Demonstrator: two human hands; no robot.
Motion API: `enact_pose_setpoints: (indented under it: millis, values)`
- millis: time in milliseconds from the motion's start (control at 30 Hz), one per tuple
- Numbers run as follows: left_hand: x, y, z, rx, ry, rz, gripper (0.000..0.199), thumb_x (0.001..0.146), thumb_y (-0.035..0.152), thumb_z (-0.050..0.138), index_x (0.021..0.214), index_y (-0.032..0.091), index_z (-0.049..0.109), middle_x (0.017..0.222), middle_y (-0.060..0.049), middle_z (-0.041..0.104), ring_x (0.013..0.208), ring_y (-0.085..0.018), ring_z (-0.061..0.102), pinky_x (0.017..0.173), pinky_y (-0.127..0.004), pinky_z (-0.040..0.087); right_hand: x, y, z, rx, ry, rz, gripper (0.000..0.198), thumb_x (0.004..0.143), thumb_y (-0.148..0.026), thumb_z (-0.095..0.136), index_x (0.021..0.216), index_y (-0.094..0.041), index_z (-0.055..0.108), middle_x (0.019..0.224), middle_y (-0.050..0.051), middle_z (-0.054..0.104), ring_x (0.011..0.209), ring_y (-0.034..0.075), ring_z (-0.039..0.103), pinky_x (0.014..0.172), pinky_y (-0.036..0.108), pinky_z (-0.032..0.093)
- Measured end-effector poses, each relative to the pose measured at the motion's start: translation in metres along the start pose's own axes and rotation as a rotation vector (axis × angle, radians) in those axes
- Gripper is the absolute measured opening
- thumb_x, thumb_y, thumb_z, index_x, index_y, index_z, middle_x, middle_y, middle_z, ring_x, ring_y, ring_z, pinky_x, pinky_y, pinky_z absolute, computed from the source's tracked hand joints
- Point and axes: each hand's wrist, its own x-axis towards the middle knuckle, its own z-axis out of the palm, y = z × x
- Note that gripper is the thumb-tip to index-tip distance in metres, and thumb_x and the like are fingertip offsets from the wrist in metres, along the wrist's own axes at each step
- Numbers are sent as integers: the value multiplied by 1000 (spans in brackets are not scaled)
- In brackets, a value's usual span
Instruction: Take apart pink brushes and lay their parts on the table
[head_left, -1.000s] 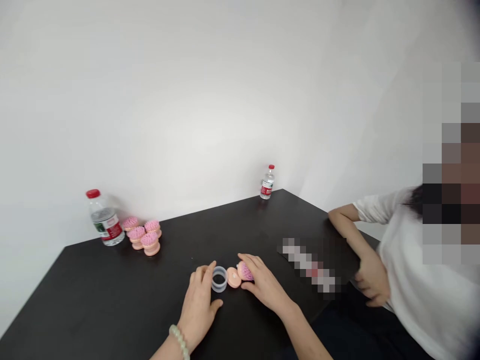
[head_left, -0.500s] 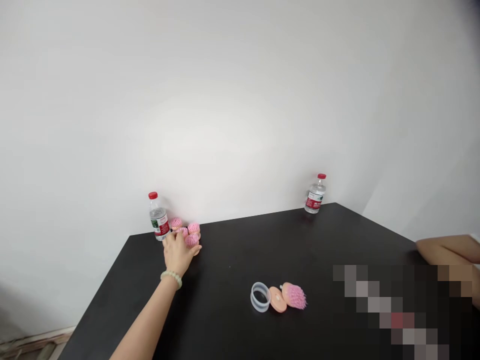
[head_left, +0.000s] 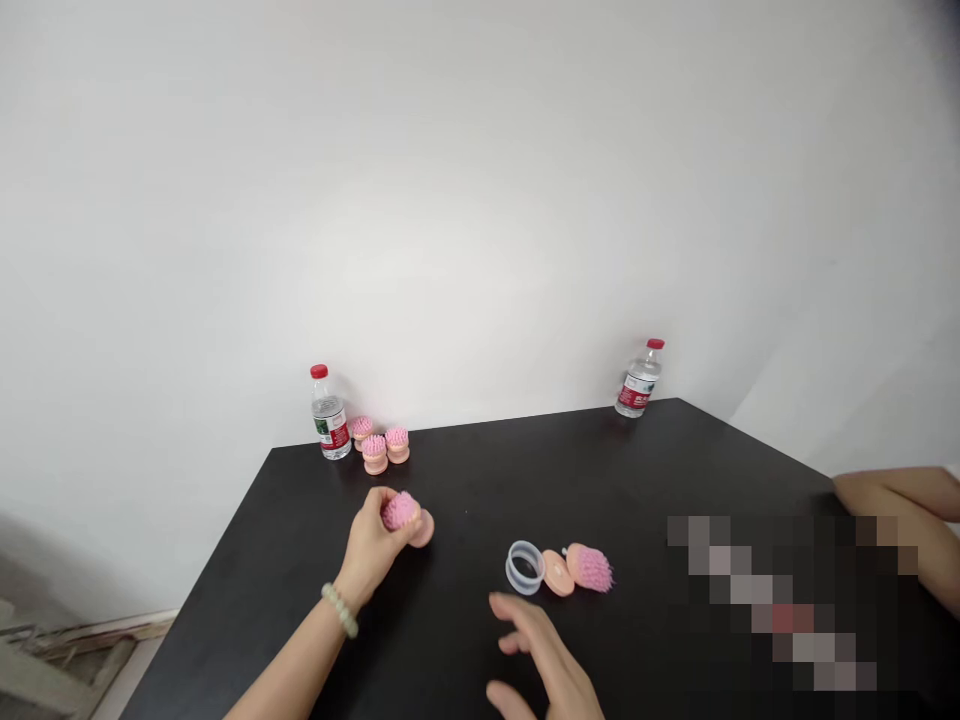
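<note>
Since half a second ago, the left hand (head_left: 373, 545) has drawn back from the far corner with one pink brush (head_left: 405, 514) clasped in its fingers, held over the black table (head_left: 465, 480); three brushes (head_left: 379, 444) remain by the near water bottle (head_left: 330, 413). Spread open and empty, the right hand (head_left: 541, 655) hovers before the dismantled brush: clear ring (head_left: 523, 567), holding nothing, peach cap (head_left: 557, 574), bristle head (head_left: 592, 567). Seemingly one brush is apart and four are left to do.

Three brushes (head_left: 381, 445) right of, perhaps touching, bottle (head_left: 329, 413)
</note>
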Motion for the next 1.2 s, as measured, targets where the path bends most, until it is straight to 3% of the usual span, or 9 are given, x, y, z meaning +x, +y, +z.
enact_pose_setpoints:
  millis: [100, 200, 267, 467, 600, 733, 867, 967, 1200]
  values:
    - [-46, 10, 1, -223, -152, -13, 52, 80, 47, 69, 121, 19, 56, 103, -9, 72, 93, -27, 70, 80, -38, 57, 22, -13, 8, 240, -107, 240, 61, 90, -30, 66, 148, -28, 45, 143, 14, 57, 109, 27, 70, 85, 38, 62]
    - [-79, 15, 3, -559, -378, -95, 55, 74, 47, 77, 120, 23, 59, 99, -6, 70, 86, -23, 67, 77, -33, 55, 38, -30, 19, 435, -203, 336, 54, 93, -42, 61, 142, -23, 49, 114, 10, 68, 74, 18, 72, 70, 34, 61]
    - [-88, 16, 3, -630, -430, -109, 52, 70, 47, 82, 113, 24, 63, 94, -3, 68, 79, -20, 63, 72, -29, 52, 43, -39, 24, 466, -194, 353, 50, 92, -47, 62, 134, -21, 55, 96, 5, 68, 60, 14, 66, 62, 30, 58]
    - [-89, 15, 1, -288, -319, 41, 38, 75, 51, 75, 98, 23, 68, 81, -2, 68, 67, -18, 58, 62, -27, 47, 34, -41, 25, 446, -175, 364, 40, 87, -40, 68, 122, -21, 64, 85, 1, 62, 60, 12, 60, 57, 25, 56]
    - [-89, 9, 3, -232, -311, 61, 36, 74, 52, 74, 95, 23, 69, 77, -2, 69, 64, -18, 59, 61, -28, 47, 26, -32, 28, 399, -145, 319, 33, 86, -33, 69, 117, -23, 68, 85, 0, 62, 63, 13, 58, 58, 24, 54]
    - [-95, 7, 9, -355, -287, 8, 39, 72, 51, 76, 98, 23, 68, 81, -2, 69, 67, -19, 61, 64, -28, 50, 22, -25, 30, 348, -109, 242, 42, 85, -38, 73, 124, -24, 66, 93, 3, 66, 72, 16, 62, 64, 26, 55]
    - [-103, 10, 13, -609, -204, -124, 57, 66, 47, 84, 116, 26, 64, 103, -4, 70, 90, -23, 66, 80, -30, 53, 21, -22, 29, 361, -87, 169, 47, 87, -46, 71, 129, -26, 65, 103, 6, 66, 77, 18, 65, 67, 26, 57]
    - [-103, 12, 11, -705, -292, -138, 64, 58, 48, 89, 114, 27, 64, 103, -3, 70, 88, -22, 66, 76, -29, 53, 19, -24, 28, 359, -66, 153, 39, 91, -45, 68, 126, -28, 67, 102, 6, 68, 78, 18, 68, 67, 25, 57]
    - [-92, 14, 1, -280, -274, 71, 36, 63, 42, 80, 90, 23, 67, 78, 0, 72, 65, -20, 65, 62, -28, 53, 15, -27, 32, 333, -36, 100, 39, 91, -50, 66, 124, -28, 67, 100, 6, 70, 81, 20, 69, 70, 25, 58]
